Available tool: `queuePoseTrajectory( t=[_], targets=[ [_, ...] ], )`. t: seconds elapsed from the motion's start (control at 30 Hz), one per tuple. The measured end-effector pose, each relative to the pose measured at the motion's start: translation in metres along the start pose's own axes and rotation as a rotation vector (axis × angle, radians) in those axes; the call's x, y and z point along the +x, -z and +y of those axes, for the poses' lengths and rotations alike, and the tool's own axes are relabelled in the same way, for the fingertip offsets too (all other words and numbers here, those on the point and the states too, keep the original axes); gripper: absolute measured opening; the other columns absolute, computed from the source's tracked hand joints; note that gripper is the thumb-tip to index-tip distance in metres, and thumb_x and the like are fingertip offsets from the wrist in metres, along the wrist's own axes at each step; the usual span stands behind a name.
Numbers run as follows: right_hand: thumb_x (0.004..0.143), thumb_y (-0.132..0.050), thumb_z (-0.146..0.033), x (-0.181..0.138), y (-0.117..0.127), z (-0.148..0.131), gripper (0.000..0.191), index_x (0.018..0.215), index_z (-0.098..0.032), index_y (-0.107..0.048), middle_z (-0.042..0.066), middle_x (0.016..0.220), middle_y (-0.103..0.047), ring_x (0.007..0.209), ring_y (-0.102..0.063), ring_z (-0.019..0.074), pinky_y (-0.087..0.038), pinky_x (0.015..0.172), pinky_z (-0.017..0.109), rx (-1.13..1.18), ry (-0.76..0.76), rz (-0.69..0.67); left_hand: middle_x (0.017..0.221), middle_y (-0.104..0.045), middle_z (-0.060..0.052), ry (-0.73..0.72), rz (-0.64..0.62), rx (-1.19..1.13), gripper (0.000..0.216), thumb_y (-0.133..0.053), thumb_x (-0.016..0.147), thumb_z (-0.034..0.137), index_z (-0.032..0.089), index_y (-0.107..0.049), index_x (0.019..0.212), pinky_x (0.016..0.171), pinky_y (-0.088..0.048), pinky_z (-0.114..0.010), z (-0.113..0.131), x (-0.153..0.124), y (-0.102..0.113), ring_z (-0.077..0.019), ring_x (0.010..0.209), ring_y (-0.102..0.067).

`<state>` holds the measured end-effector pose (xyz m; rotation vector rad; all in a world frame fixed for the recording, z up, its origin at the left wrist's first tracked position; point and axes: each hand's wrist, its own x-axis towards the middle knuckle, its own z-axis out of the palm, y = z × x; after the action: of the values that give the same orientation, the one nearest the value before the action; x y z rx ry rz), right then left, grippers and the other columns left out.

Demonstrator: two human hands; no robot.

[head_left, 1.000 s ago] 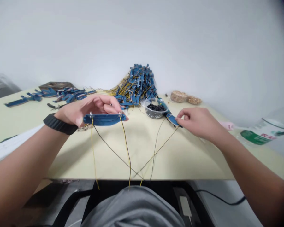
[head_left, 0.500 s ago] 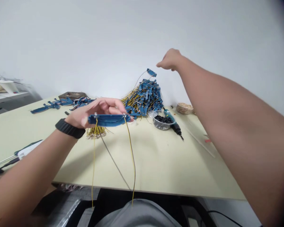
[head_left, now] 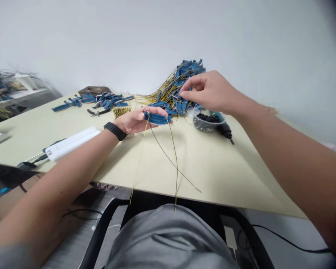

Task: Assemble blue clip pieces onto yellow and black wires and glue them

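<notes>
My left hand (head_left: 134,120) holds a curved blue plastic piece (head_left: 156,118) level above the table, fingers behind it and thumb at its left end. Thin yellow and dark wires (head_left: 176,164) hang from both ends of the piece, past the table edge. In front of a tall heap of similar blue wired pieces (head_left: 189,69), my right hand (head_left: 201,91) is raised. Its thumb and index fingertips come together, with nothing visible between them. Below that hand stands a clear round tub of small black parts (head_left: 204,126).
A black-tipped power screwdriver (head_left: 226,131) lies beside the tub. More blue pieces (head_left: 109,100), pliers (head_left: 98,112) and a wire bundle (head_left: 121,111) lie on the left. White bars (head_left: 72,144) rest near the front left. The table edge (head_left: 162,193) runs before my lap.
A blue piece in the air above the heap is no longer there. My right hand has come back from beyond the heap. The view has tilted down, and my left hand still holds its piece.
</notes>
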<state>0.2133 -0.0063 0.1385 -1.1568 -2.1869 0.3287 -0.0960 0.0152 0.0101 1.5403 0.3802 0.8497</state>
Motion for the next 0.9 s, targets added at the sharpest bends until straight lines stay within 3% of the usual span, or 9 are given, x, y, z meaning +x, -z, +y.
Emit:
queuePoseTrajectory(
  t=[0.13,0.3,0.47,0.57,0.7,0.77,0.9],
  targets=[
    [0.109,-0.091,-0.038,-0.023,-0.018,-0.011,0.012,0.107,-0.027,-0.093,-0.001,0.074,-0.062,0.076,-0.054,0.021,-0.041,0.075,0.038,0.091,0.156,-0.193,0.148,-0.094,-0.021,0.061,0.096,0.021,0.095,-0.116,0.069,0.081,0.017,-0.09,0.134,0.152,-0.051,-0.065,-0.007,0.0,-0.003,-0.0509,0.164,-0.081],
    [0.105,-0.092,-0.031,-0.028,-0.026,-0.024,0.005,0.101,-0.028,-0.094,-0.002,0.07,-0.059,0.082,-0.06,0.0224,-0.046,0.085,0.04,0.064,0.176,-0.243,0.133,-0.097,-0.013,0.119,0.193,-0.023,0.105,-0.124,0.051,0.08,0.02,-0.083,0.127,0.151,-0.05,-0.066,-0.008,0.003,-0.007,-0.0529,0.161,-0.082],
    [0.089,-0.101,-0.044,-0.034,-0.025,-0.029,0.016,0.094,-0.033,-0.091,0.0,0.078,-0.07,0.095,-0.068,0.0282,-0.055,0.099,0.042,0.086,0.072,-0.24,0.143,-0.099,-0.003,0.14,0.143,-0.053,0.084,-0.115,0.07,0.069,0.026,-0.086,0.137,0.149,-0.054,-0.057,-0.008,0.0,-0.011,-0.0428,0.161,-0.083],
    [0.086,-0.1,-0.049,-0.038,-0.025,-0.03,0.02,0.095,-0.034,-0.09,0.002,0.083,-0.074,0.101,-0.071,0.0301,-0.058,0.101,0.041,0.046,0.015,-0.245,0.14,-0.099,-0.002,0.134,0.165,-0.033,0.081,-0.115,0.071,0.072,0.027,-0.087,0.131,0.142,-0.06,-0.05,-0.007,-0.001,-0.013,-0.0404,0.159,-0.084],
    [0.097,-0.09,-0.038,-0.038,-0.025,-0.035,0.006,0.096,-0.032,-0.089,0.0,0.079,-0.068,0.088,-0.064,0.0255,-0.053,0.089,0.04,-0.016,0.102,-0.21,0.143,-0.099,-0.005,0.068,0.106,-0.037,0.067,-0.111,0.079,0.068,0.026,-0.09,0.125,0.145,-0.059,-0.051,-0.003,-0.003,-0.014,-0.0384,0.155,-0.086],
    [0.103,-0.086,-0.028,-0.036,-0.024,-0.039,0.009,0.095,-0.029,-0.089,-0.003,0.074,-0.061,0.077,-0.054,0.0212,-0.045,0.082,0.04,-0.032,0.188,-0.186,0.143,-0.099,-0.003,0.018,0.074,-0.033,0.057,-0.106,0.083,0.063,0.026,-0.091,0.124,0.15,-0.055,-0.051,0.004,-0.005,-0.016,-0.0362,0.153,-0.086],
    [0.102,-0.085,-0.01,-0.032,-0.018,-0.054,0.019,0.09,-0.024,-0.087,-0.006,0.072,-0.057,0.073,-0.049,0.0163,-0.038,0.079,0.039,-0.069,0.285,-0.133,0.143,-0.096,-0.008,-0.015,0.144,0.07,0.068,-0.105,0.08,0.069,0.021,-0.087,0.125,0.147,-0.055,-0.052,0.023,-0.009,-0.021,-0.0393,0.151,-0.084]
  ],
)
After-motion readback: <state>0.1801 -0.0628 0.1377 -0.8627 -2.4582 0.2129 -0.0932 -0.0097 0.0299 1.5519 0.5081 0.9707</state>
